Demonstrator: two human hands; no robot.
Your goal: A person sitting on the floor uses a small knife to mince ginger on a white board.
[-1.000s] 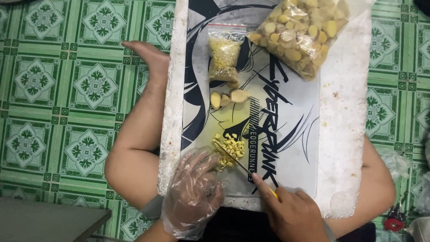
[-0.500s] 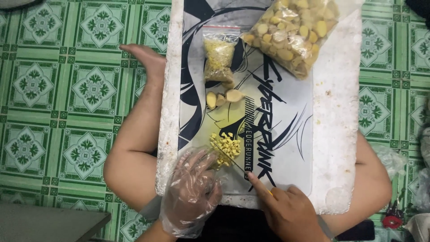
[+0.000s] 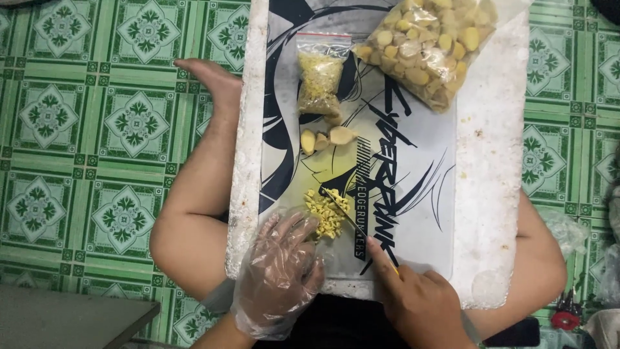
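My left hand [image 3: 279,271], in a clear plastic glove, rests its fingertips against a small pile of chopped yellow pieces [image 3: 325,213] on a printed mat [image 3: 413,194]. My right hand [image 3: 423,304] grips a thin knife [image 3: 352,220] whose blade lies across the right side of the pile. Three peeled yellow chunks [image 3: 326,137] sit further up the mat. Above them lies a small zip bag of chopped pieces [image 3: 318,81]. A large clear bag of whole peeled chunks [image 3: 426,45] lies at the top right.
The mat lies on a white foam board [image 3: 491,194] resting over my bare knees [image 3: 194,213]. Green patterned floor tiles [image 3: 97,129] surround it. A grey slab [image 3: 64,323] is at the bottom left, and crumpled plastic and a red object [image 3: 568,320] are at the bottom right.
The knife blade has shifted along the pile of chopped pieces while the gloved hand stays against it. The view has drifted slightly upward.
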